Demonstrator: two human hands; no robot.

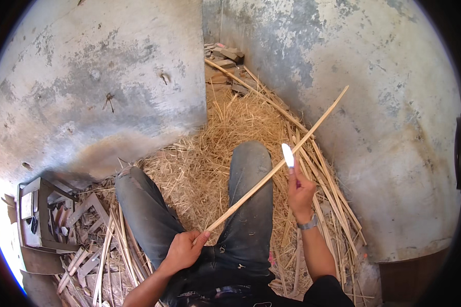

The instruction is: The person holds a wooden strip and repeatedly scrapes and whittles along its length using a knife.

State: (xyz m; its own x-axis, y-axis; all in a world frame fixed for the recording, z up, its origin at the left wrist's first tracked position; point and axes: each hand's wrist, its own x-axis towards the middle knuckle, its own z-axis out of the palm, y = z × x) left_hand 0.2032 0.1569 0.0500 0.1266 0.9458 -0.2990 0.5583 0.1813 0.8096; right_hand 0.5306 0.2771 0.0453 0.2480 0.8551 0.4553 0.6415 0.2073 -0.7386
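A long, pale strip of split wood or bamboo [256, 190] slants up and to the right across my lap. Its lower end is in the closed fingers of my left hand [185, 250], in front of my waist. My right hand [301, 193], with a band on its wrist, grips a knife [288, 155] whose handle is mostly hidden in the fist. Bright glare whitens the blade, which points upward beside the strip. Whether blade and strip touch, I cannot tell.
Thin shavings [225, 120] cover the floor ahead of my knees. Several long strips [325, 179] lie along the right wall [374, 128]. More strips [110, 261] are at my left, near a wooden frame [46, 215] with scraps. Broken bricks [225, 55] sit in the far corner.
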